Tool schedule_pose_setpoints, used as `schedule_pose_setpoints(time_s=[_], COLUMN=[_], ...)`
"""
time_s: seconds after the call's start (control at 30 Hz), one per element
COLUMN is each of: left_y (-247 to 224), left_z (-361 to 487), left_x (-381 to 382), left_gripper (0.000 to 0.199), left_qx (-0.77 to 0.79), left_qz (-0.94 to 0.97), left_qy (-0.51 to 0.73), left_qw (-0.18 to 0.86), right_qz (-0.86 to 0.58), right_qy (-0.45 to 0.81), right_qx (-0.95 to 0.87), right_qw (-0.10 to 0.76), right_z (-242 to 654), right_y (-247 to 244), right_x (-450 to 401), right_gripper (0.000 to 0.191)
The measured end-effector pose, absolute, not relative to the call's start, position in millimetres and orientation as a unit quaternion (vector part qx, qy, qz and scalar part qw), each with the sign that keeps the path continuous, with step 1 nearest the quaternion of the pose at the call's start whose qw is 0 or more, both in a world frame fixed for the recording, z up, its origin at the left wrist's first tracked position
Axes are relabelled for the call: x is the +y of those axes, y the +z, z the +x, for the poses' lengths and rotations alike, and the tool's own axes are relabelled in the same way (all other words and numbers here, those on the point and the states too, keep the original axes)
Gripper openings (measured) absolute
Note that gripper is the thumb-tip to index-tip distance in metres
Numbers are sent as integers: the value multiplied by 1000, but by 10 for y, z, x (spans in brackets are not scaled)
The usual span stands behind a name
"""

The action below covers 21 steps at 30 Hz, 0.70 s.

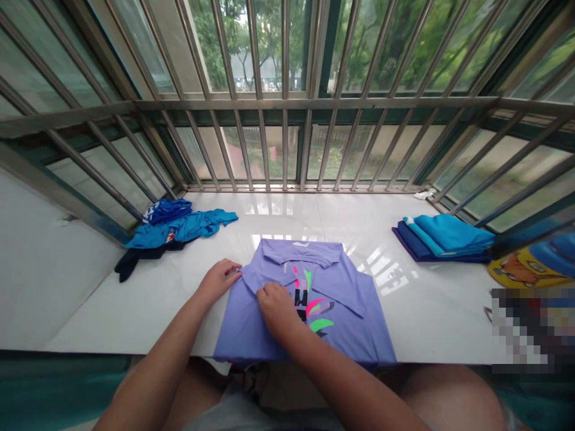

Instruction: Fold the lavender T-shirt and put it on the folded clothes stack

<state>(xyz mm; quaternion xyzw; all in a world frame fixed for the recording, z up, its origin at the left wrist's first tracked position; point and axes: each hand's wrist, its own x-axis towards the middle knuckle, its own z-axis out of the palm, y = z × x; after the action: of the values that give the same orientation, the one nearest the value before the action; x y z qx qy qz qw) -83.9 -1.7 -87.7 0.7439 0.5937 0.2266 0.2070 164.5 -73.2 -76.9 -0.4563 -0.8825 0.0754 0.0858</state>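
Note:
A purple T-shirt [345, 323] with a pink, green and black print lies on the white ledge in front of me, its neckline towards the window. Both sleeves are folded inward over the body, and its lower end reaches the ledge's front edge. My left hand [219, 280] is closed at the shirt's left side, fingertips pinching the fold by the shoulder. My right hand [279, 306] rests on the left sleeve with fingers curled and closed on the cloth; its fingertips are partly hidden.
Crumpled blue and dark clothes [193, 227] lie at the left. Folded blue and purple clothes [449, 236] are stacked at the right, near a yellow and blue container [534, 263]. Metal window bars [287, 149] border the white ledge [431, 317]. A blurred patch covers the lower right.

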Motion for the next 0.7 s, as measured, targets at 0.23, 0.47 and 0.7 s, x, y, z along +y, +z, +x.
schedule_pose_setpoints(time_s=[0.23, 0.47, 0.7], left_y=[-846, -890, -1021], left_z=[-940, -899, -934], left_x=[-59, -91, -45], left_gripper=[30, 39, 25], left_qx=[556, 527, 523], left_qz=[766, 798, 800], left_qy=[235, 234, 241], left_qw=[219, 178, 170], right_qz=[-393, -379, -365], right_qy=[32, 24, -2], right_qx=[-911, -908, -909], right_qw=[118, 175, 201], right_z=[1847, 1895, 1920], right_y=[-772, -919, -1052], right_x=[-806, -815, -795], right_gripper=[9, 12, 5])
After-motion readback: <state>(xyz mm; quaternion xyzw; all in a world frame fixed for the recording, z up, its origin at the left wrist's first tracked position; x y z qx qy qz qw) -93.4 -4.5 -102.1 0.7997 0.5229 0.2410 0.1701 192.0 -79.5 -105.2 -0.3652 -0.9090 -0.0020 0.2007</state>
